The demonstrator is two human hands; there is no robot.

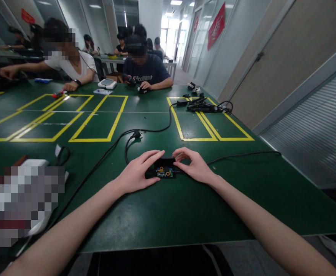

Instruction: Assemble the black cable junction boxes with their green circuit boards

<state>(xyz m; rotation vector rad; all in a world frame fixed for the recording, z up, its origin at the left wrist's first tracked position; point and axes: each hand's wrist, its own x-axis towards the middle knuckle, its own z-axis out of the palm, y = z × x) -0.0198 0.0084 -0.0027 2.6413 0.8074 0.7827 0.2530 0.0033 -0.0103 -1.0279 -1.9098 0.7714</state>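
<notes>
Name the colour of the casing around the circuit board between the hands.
Black; the casing shows in the head view, the only one here.

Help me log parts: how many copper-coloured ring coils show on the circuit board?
2: one far coil on the circuit board; one near coil, further right. Others may be hidden.

On my head feed I see the left hand's grip (140,170) holding the left end of an opened black case (168,161), its circuit board (165,173) exposed, while the right hand's grip (195,165) pinches the upper right edge; beyond, a black plug (136,134) lies on the green surface (156,222)
</notes>
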